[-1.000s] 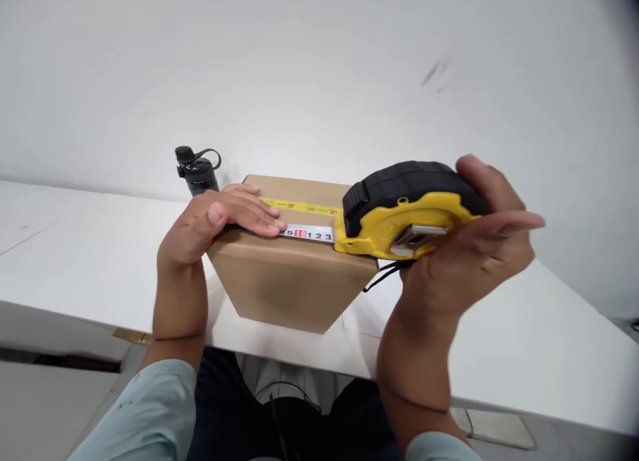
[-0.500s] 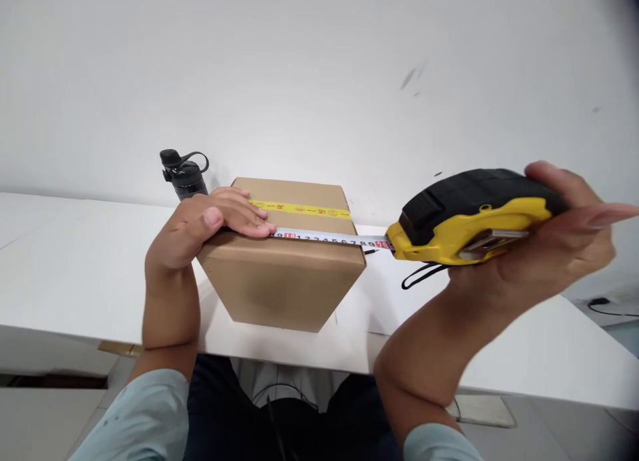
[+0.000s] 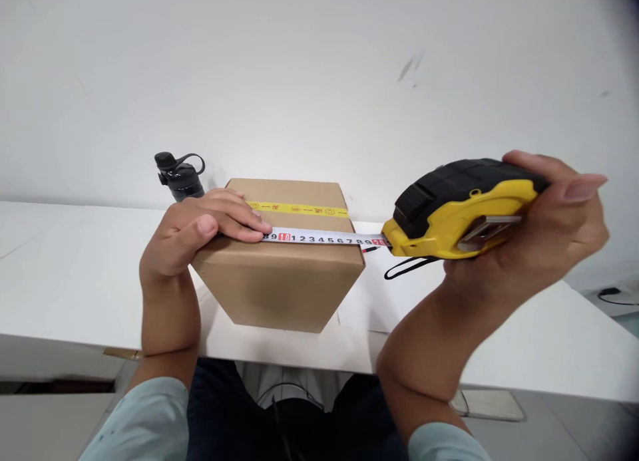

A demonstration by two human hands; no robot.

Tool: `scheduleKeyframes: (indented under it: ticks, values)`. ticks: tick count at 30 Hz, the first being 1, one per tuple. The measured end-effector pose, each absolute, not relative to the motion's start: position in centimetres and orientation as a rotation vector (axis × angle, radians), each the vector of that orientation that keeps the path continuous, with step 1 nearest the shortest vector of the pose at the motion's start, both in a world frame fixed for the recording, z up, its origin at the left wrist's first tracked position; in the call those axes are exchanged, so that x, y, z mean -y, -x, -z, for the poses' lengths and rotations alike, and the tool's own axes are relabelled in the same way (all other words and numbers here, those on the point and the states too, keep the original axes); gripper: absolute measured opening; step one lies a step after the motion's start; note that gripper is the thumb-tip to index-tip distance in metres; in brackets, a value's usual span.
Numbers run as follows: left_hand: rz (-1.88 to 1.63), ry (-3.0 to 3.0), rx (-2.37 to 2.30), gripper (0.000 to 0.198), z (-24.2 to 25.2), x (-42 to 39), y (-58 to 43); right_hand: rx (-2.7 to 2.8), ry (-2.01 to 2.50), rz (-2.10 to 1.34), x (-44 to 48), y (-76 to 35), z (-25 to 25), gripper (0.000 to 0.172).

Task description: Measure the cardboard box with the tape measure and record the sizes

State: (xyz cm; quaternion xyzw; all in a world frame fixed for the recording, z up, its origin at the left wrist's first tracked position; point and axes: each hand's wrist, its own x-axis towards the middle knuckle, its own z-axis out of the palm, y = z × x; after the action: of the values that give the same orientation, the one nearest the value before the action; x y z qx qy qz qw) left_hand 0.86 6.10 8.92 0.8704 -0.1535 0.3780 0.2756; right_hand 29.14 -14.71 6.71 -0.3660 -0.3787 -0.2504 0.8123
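A brown cardboard box sealed with yellow tape stands on the white table. My left hand lies on the box's top left corner, fingers pressed down on the end of the white measuring tape blade. The blade runs along the box's near top edge, numbers showing. My right hand grips the yellow and black tape measure case, held in the air just past the box's right edge. A black strap hangs below the case.
A black water bottle stands behind the box's left corner, near the white wall. A sheet of paper lies on the table right of the box. A dark cable sits at the far right table edge. My lap shows below the table.
My right hand pulled the tape measure case to the right, off the box top, drawing out more blade along the box. My left hand stayed pressed on the blade's end.
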Motion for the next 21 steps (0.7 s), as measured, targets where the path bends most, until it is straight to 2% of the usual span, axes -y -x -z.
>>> scheduleKeyframes:
  ticks: [2,7,13,21]
  values:
    - [-1.022,-2.336,0.411,0.059,-8.9,-6.1,-0.9,0.803,0.788,0.531,14.6,-28.8,-6.7,0.037]
    - [-1.044,-2.324,0.38,0.09,-8.7,-6.4,-1.4,0.813,0.815,0.542,13.6,-27.6,-6.5,0.04]
    - [-1.2,-2.142,0.297,0.114,-8.2,-5.0,-2.3,0.802,0.848,0.565,13.2,-27.1,-6.5,0.044]
    - [-1.214,-2.092,0.299,0.113,-8.1,-4.8,-2.4,0.801,0.825,0.583,13.1,-27.5,-6.4,0.041]
